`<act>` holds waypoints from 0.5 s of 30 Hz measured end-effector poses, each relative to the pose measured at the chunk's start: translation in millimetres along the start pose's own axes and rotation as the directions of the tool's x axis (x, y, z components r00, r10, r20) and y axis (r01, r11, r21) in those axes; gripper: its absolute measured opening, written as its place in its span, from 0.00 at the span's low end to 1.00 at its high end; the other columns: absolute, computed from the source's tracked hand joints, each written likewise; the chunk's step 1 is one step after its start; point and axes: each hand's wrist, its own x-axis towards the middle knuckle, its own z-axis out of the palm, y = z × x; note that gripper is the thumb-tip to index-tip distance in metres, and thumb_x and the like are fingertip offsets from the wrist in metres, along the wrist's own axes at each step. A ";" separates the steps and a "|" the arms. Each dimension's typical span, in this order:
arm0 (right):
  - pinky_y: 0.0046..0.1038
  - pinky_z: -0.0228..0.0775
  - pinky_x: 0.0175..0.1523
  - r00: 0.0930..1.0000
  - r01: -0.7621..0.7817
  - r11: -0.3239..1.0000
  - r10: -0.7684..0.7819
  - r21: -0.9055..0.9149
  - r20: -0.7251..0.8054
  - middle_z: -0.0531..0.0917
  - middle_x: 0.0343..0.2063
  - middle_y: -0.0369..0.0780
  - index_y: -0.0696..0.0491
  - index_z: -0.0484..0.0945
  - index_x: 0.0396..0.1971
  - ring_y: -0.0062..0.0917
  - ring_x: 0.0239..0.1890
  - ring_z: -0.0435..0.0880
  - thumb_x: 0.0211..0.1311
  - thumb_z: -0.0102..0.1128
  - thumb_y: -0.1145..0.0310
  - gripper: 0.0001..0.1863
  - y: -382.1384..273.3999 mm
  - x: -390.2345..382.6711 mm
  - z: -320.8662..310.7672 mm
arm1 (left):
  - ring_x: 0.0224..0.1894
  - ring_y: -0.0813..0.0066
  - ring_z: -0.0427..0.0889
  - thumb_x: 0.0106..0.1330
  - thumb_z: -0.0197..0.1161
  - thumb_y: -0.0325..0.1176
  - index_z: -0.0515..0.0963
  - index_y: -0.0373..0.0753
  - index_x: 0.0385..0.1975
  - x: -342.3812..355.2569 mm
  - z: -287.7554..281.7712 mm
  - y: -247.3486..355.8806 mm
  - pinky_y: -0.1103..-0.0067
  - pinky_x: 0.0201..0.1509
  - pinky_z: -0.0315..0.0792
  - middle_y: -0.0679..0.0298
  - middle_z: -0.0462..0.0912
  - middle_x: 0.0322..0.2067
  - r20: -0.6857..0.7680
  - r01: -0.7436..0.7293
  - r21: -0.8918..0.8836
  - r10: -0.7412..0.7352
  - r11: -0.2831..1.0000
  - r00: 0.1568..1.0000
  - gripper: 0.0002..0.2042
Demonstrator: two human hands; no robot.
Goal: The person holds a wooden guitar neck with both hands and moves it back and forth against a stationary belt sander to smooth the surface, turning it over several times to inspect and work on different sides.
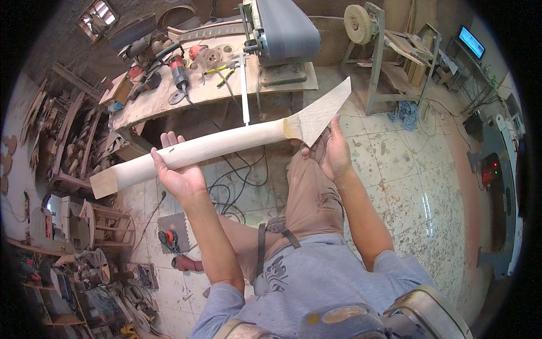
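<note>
I hold a long, pale, gently curved wooden piece [220, 142], shaped like a furniture leg, slanting across in front of me. Its left end is a squared block, and its right end flares into a pointed, angular wedge. My left hand [183, 176] supports the rounded shaft near the squared end, thumb on the near side and fingers showing beyond it. At the flared end, my right hand [334, 153] grips from below, thumb up along the wedge; some of its fingers are hidden behind the wood. A small dark mark shows on the shaft near my left hand.
Ahead stands a workbench [135, 116] with an angle grinder [178, 73], green-handled pliers [226, 77] and a belt sander [285, 34]. A buffing wheel [359, 24] sits on a stand farther right. Black cables [226, 195] and an orange-topped sander [167, 237] lie on the tiled floor [389, 209].
</note>
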 end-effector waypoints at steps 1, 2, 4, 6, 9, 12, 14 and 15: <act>0.31 0.75 0.39 1.000 -0.014 1.000 0.014 0.012 -0.010 0.84 0.47 0.45 0.57 0.70 0.62 0.30 0.37 0.84 0.76 0.22 0.31 0.44 0.1 -0.2 0.5 | 0.69 0.53 0.69 0.80 0.52 0.40 0.62 0.36 0.65 -2.0 1.9 1.6 0.57 0.77 0.64 0.48 0.71 0.64 0.018 -0.009 0.008 0.009 1.000 1.000 0.21; 0.30 0.75 0.38 1.000 -0.021 1.000 0.021 0.014 -0.002 0.84 0.47 0.45 0.56 0.70 0.62 0.29 0.37 0.84 0.77 0.24 0.32 0.43 1.2 0.4 -1.6 | 0.69 0.51 0.69 0.80 0.51 0.40 0.61 0.38 0.65 -3.8 3.6 2.7 0.55 0.77 0.62 0.46 0.70 0.65 0.036 -0.016 0.015 0.016 1.000 0.999 0.20; 0.28 0.74 0.35 0.999 -0.036 0.999 0.035 0.019 0.015 0.85 0.47 0.44 0.56 0.71 0.62 0.28 0.36 0.85 0.78 0.26 0.33 0.41 3.7 2.6 -6.7 | 0.70 0.48 0.68 0.80 0.50 0.39 0.61 0.40 0.65 -5.7 6.4 4.4 0.52 0.77 0.61 0.45 0.68 0.66 0.056 -0.023 0.021 0.022 1.000 0.998 0.19; 0.28 0.73 0.36 0.999 -0.036 0.999 0.036 0.001 0.004 0.86 0.45 0.45 0.56 0.72 0.60 0.27 0.35 0.84 0.77 0.26 0.33 0.42 2.2 1.1 -4.4 | 0.70 0.48 0.68 0.81 0.50 0.38 0.62 0.39 0.64 -5.1 8.9 6.1 0.52 0.77 0.61 0.44 0.67 0.66 0.060 -0.025 0.022 0.023 0.999 0.998 0.18; 0.27 0.72 0.36 0.999 -0.033 0.999 0.034 -0.024 0.007 0.86 0.40 0.45 0.56 0.74 0.58 0.24 0.32 0.83 0.77 0.27 0.33 0.41 -0.1 0.0 -5.1 | 0.70 0.48 0.68 0.81 0.49 0.37 0.62 0.39 0.64 -1.3 7.9 9.4 0.50 0.77 0.60 0.44 0.68 0.65 0.056 0.005 0.022 -0.007 1.000 0.998 0.17; 0.27 0.72 0.35 1.000 -0.014 0.999 0.014 -0.047 -0.006 0.87 0.37 0.45 0.57 0.75 0.56 0.21 0.28 0.81 0.78 0.30 0.34 0.39 -1.3 1.7 -4.3 | 0.68 0.48 0.69 0.80 0.49 0.36 0.61 0.37 0.64 1.8 6.7 8.7 0.49 0.76 0.60 0.44 0.67 0.64 0.029 0.033 0.007 -0.033 0.999 0.999 0.18; 0.27 0.72 0.35 1.000 -0.008 0.998 0.007 -0.054 -0.014 0.87 0.36 0.46 0.57 0.75 0.55 0.21 0.27 0.81 0.78 0.31 0.35 0.38 -3.1 2.4 -4.1 | 0.67 0.50 0.69 0.79 0.51 0.36 0.59 0.37 0.66 1.1 7.4 7.6 0.52 0.77 0.60 0.45 0.66 0.64 0.014 0.054 0.014 -0.054 0.998 0.998 0.21; 0.27 0.72 0.35 1.000 -0.011 0.998 0.010 -0.054 -0.014 0.87 0.36 0.46 0.57 0.75 0.55 0.21 0.27 0.81 0.79 0.31 0.36 0.38 -4.4 2.4 -4.5 | 0.67 0.52 0.69 0.79 0.52 0.37 0.58 0.36 0.67 1.0 8.1 6.7 0.54 0.77 0.60 0.45 0.65 0.64 0.007 0.065 0.016 -0.065 0.998 0.998 0.22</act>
